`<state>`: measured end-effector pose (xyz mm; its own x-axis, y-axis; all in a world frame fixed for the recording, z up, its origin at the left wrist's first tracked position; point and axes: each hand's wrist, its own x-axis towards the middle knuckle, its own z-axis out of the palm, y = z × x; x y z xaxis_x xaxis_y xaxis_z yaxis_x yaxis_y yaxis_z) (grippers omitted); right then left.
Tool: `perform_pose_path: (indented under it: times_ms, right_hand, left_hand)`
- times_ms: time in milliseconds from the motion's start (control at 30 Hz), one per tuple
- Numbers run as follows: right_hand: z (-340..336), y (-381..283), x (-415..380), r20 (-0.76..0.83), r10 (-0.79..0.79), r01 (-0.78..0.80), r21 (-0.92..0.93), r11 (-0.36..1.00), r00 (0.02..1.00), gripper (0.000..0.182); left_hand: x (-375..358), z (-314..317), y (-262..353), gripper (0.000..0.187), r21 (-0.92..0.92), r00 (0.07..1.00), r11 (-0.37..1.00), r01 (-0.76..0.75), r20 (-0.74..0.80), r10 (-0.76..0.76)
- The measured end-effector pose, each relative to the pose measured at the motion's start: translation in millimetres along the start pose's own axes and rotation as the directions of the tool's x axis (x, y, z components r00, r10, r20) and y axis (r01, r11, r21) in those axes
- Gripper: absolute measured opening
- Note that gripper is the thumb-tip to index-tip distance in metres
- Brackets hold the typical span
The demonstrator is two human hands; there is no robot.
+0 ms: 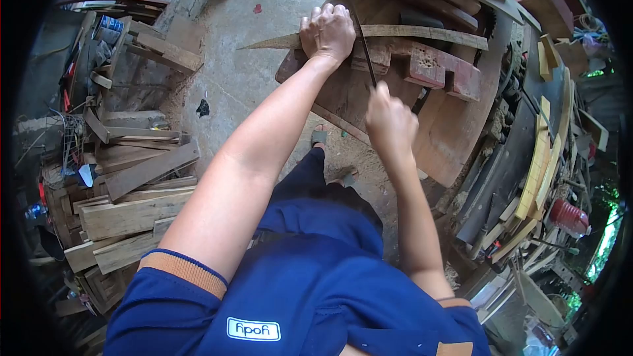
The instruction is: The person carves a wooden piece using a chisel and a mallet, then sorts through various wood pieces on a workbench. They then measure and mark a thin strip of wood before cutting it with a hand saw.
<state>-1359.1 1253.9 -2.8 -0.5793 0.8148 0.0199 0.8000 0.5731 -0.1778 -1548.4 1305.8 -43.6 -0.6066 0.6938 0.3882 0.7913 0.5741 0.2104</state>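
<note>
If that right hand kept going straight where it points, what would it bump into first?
Probably the small wooden block on the near side of the curved wooden strip. Depth is unclear, though, so the right hand might pass above it.

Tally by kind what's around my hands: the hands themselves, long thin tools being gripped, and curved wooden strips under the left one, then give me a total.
Hands: 2 (left hand, right hand)
Gripped tools: 1 (dark thin tool)
Curved strips: 1 (curved wooden strip)
Total: 4
</note>
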Motion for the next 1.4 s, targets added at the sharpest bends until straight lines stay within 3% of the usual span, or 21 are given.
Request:
perform_pose_path:
  times_ms: [100, 233, 300, 367, 467, 600, 700, 767, 867, 1100, 1233, 1400]
  right_hand:
    - [-9, 4, -11, 0.018, -0.016, 0.015, 0.038, 0.999, 1.0, 0.011]
    - [14, -17, 71, -0.091, -0.025, 0.033, 0.08, 0.996, 0.996, 0.014]
    - [15, -11, 52, -0.137, -0.04, 0.048, 0.057, 0.997, 0.99, 0.012]
    - [-4, -1, 3, -0.016, -0.011, 0.011, 0.002, 1.0, 1.0, 0.01]
    - [-14, 4, -8, 0.053, 0.003, -0.003, 0.002, 1.0, 0.999, 0.011]
    - [11, -13, 69, -0.018, -0.021, 0.023, 0.124, 0.992, 1.0, 0.023]
    - [4, -14, 48, -0.014, -0.003, 0.005, 0.092, 0.996, 1.0, 0.021]
    - [-6, -14, 38, 0.106, 0.051, -0.06, 0.092, 0.994, 0.993, 0.027]
    - [-1, -14, 43, 0.072, 0.021, -0.027, 0.095, 0.995, 0.997, 0.027]
    - [7, -13, 49, 0.036, 0.085, -0.089, 0.108, 0.99, 0.996, 0.034]
    - [2, -17, 39, 0.014, 0.108, -0.109, 0.144, 0.984, 0.994, 0.032]
    - [9, -12, 41, 0.019, 0.112, -0.113, 0.145, 0.983, 0.994, 0.031]
  left_hand:
    - [-7, 10, -5, 0.022, -0.011, 0.999, 1.0, -0.008, -0.044, 0.008]
    - [-3, 3, -3, 0.021, -0.008, 0.999, 0.999, -0.036, -0.018, 0.036]
    - [-4, 5, -3, 0.021, -0.012, 1.0, 1.0, -0.015, -0.027, 0.015]
    - [-2, 2, 1, 0.021, -0.014, 1.0, 1.0, -0.005, -0.025, 0.005]
    - [-6, -1, -4, 0.022, -0.007, 1.0, 1.0, -0.006, 0.003, 0.006]
    - [-5, 6, -1, 0.025, -0.033, 0.997, 0.999, -0.036, -0.069, 0.034]
    - [-13, -6, 0, 0.026, -0.093, 0.988, 0.985, -0.149, -0.066, 0.143]
    - [-21, -13, 5, 0.024, -0.028, 0.981, 0.983, -0.183, -0.064, 0.181]
    - [-20, -18, 9, 0.023, -0.05, 0.992, 0.991, -0.125, 0.009, 0.126]
    - [-17, -9, 14, 0.021, -0.039, 0.998, 0.999, -0.036, -0.056, 0.034]
    - [-18, -7, 13, 0.021, -0.025, 0.989, 0.995, -0.099, -0.109, 0.096]
    - [-17, -10, 15, 0.022, -0.011, 0.989, 0.991, -0.133, -0.063, 0.133]
